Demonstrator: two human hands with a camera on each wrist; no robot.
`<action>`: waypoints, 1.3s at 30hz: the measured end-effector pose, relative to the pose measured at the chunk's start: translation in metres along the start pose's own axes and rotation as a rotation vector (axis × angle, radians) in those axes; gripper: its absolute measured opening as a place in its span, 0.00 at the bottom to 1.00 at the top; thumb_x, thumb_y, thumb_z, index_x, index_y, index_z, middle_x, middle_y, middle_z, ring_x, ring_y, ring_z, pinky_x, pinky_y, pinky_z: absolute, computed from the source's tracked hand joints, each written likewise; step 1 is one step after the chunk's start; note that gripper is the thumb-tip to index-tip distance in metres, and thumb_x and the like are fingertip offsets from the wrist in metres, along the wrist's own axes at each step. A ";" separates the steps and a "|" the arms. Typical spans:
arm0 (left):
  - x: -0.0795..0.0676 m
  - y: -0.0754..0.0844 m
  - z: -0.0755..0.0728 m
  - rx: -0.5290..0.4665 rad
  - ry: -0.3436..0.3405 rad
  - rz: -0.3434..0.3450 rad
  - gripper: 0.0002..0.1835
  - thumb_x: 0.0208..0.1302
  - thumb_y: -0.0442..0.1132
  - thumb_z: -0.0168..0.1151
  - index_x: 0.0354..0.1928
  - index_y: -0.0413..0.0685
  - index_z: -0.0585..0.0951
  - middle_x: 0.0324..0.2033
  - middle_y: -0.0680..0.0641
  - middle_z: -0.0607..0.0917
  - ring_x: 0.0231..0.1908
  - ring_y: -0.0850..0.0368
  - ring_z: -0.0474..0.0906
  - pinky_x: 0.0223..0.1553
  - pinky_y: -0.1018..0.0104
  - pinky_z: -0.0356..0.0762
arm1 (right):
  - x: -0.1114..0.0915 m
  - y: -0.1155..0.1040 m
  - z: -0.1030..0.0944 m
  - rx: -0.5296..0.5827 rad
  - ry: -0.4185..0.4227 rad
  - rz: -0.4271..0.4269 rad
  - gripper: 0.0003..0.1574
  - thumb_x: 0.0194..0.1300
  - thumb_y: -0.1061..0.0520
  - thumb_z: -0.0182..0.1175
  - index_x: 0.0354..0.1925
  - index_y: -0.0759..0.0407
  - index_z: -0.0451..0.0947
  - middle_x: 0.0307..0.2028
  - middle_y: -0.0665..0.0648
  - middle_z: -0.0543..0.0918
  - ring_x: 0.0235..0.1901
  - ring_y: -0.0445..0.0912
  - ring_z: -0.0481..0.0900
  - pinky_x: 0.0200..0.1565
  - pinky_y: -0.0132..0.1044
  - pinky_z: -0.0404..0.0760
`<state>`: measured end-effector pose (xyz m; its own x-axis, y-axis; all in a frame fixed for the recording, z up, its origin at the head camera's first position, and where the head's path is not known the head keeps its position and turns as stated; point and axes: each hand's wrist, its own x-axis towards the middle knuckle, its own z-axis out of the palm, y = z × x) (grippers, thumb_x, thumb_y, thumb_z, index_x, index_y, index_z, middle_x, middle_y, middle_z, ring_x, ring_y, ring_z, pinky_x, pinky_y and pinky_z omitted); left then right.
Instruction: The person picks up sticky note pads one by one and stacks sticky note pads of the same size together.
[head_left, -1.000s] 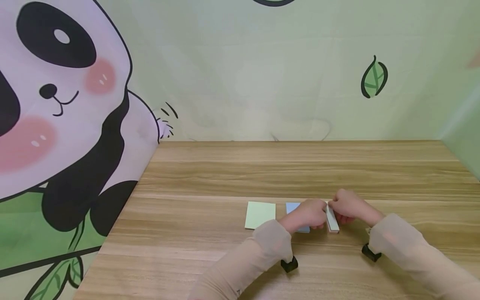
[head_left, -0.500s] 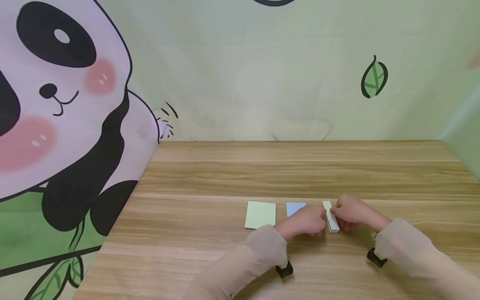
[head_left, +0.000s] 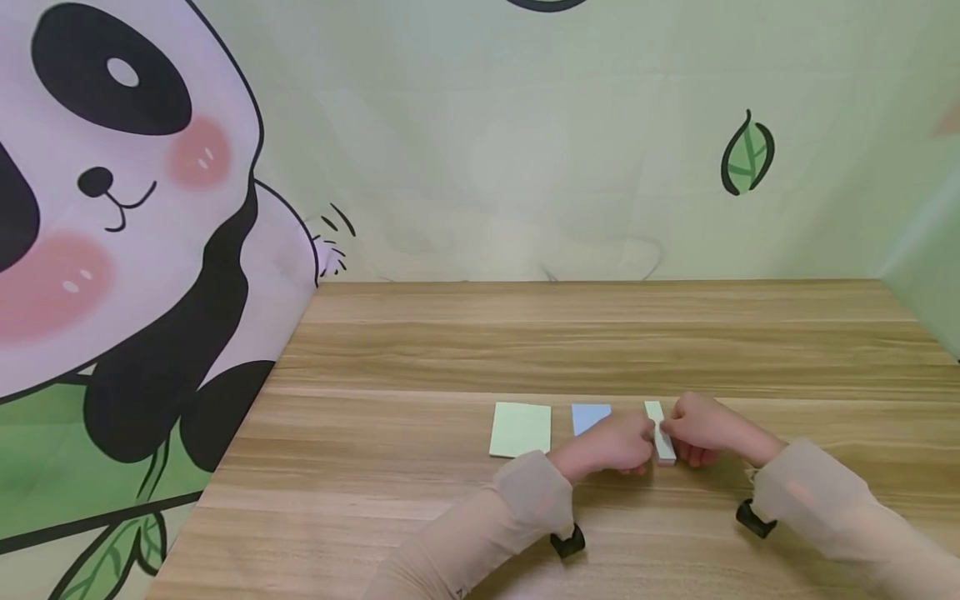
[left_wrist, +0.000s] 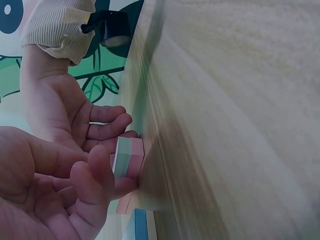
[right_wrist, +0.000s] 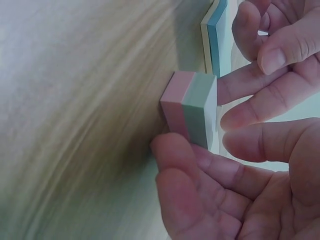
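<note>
A narrow sticky-note stack (head_left: 664, 451) lies on the table between both hands. In the right wrist view the stack (right_wrist: 198, 107) shows a green layer over a pink one. My left hand (head_left: 617, 438) touches its left side with the fingertips, while the right hand (head_left: 708, 427) touches its right side. Neither hand appears to wrap around it. Partly under the left hand is a blue sticky-note pad (head_left: 589, 416), with a pale layer beneath it in the right wrist view. Left of that lies a square light-green sticky-note pad (head_left: 521, 429).
The wood-grain table (head_left: 360, 467) runs back to a pale green backdrop (head_left: 480, 167) printed with a panda and leaves. Dark wrist cameras hang below the beige sleeves, the left camera (head_left: 567, 541) and the right camera (head_left: 756, 519).
Both hands have slid from the stack's far end toward its middle and slightly apart, uncovering the far end. Over the last half second they barely move. The pads stay in place.
</note>
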<state>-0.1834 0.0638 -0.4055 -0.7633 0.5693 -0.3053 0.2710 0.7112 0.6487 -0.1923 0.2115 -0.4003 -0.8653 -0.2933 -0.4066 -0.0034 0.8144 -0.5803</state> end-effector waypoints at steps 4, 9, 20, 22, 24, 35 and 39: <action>-0.003 0.001 0.002 0.039 -0.004 0.004 0.11 0.57 0.31 0.47 0.18 0.48 0.68 0.09 0.55 0.71 0.09 0.65 0.63 0.11 0.76 0.60 | -0.002 0.000 0.000 0.012 -0.014 0.003 0.20 0.60 0.60 0.46 0.15 0.64 0.73 0.09 0.50 0.72 0.10 0.39 0.71 0.15 0.33 0.74; -0.007 0.002 0.004 0.075 -0.005 0.018 0.11 0.57 0.32 0.48 0.19 0.48 0.69 0.09 0.56 0.73 0.08 0.65 0.64 0.11 0.76 0.60 | -0.005 -0.001 0.002 0.034 -0.032 0.022 0.19 0.60 0.60 0.46 0.16 0.64 0.72 0.10 0.51 0.73 0.10 0.39 0.71 0.15 0.32 0.74; -0.013 0.004 0.005 0.110 -0.002 0.037 0.12 0.60 0.34 0.48 0.18 0.49 0.68 0.09 0.56 0.73 0.09 0.66 0.65 0.12 0.77 0.61 | -0.007 0.002 0.005 0.078 -0.046 0.031 0.20 0.61 0.59 0.46 0.15 0.64 0.72 0.10 0.51 0.72 0.10 0.39 0.71 0.15 0.31 0.73; -0.014 0.004 0.006 0.129 0.001 0.041 0.12 0.59 0.34 0.49 0.18 0.49 0.68 0.09 0.56 0.73 0.09 0.67 0.65 0.12 0.77 0.62 | -0.008 0.002 0.006 0.083 -0.048 0.028 0.19 0.61 0.59 0.47 0.16 0.64 0.71 0.10 0.51 0.72 0.10 0.39 0.71 0.15 0.31 0.73; -0.014 0.004 0.006 0.149 0.002 0.051 0.11 0.58 0.33 0.49 0.19 0.49 0.69 0.10 0.57 0.73 0.10 0.67 0.65 0.13 0.77 0.62 | -0.009 0.002 0.007 0.086 -0.051 0.029 0.18 0.61 0.58 0.47 0.17 0.64 0.71 0.11 0.51 0.73 0.10 0.39 0.72 0.15 0.31 0.73; -0.018 0.001 0.010 0.208 -0.008 0.060 0.09 0.57 0.33 0.49 0.20 0.50 0.69 0.11 0.59 0.73 0.12 0.66 0.64 0.14 0.76 0.62 | -0.015 0.000 0.011 0.123 -0.083 0.025 0.19 0.61 0.59 0.47 0.17 0.65 0.72 0.11 0.51 0.73 0.10 0.38 0.71 0.14 0.30 0.72; -0.020 0.001 0.010 0.222 -0.011 0.063 0.09 0.59 0.34 0.48 0.22 0.51 0.70 0.11 0.59 0.73 0.12 0.66 0.64 0.15 0.76 0.62 | -0.015 0.000 0.010 0.125 -0.085 0.021 0.19 0.60 0.59 0.46 0.16 0.65 0.72 0.10 0.51 0.73 0.09 0.38 0.71 0.14 0.29 0.71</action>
<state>-0.1614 0.0575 -0.4058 -0.7348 0.6189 -0.2774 0.4411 0.7468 0.4976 -0.1738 0.2110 -0.4016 -0.8190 -0.3222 -0.4747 0.0816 0.7536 -0.6522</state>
